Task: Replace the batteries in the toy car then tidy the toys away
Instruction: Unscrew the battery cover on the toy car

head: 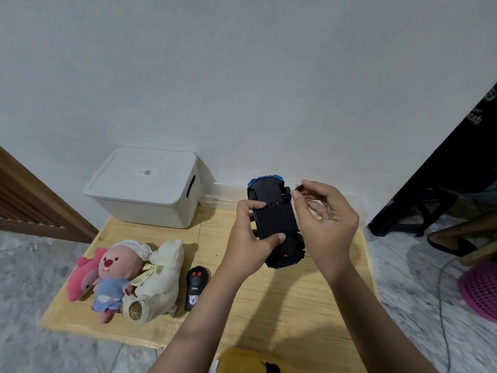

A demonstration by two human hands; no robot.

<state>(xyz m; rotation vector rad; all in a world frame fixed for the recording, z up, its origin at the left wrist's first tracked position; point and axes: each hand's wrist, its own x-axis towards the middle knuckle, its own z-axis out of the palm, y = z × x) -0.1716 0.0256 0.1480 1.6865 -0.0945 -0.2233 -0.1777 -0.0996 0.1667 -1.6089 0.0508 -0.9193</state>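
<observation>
Beneath the fingers spreads a pale wooden table. Just behind them and a little to their left, a clear plastic piece lies against the white wall. Well off to their right, a pink mesh basket and a grey cable rest on the marbled floor. Far to their left stands a brown slatted door.

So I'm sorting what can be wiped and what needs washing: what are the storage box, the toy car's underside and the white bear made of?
Storage box: looks like rigid white plastic, smooth matte, with moulded lid and handle slot. Toy car underside: black hard plastic, flat and slightly glossy. White bear: soft fabric plush, creased and fuzzy, with a worn brown patch on one foot.
</observation>
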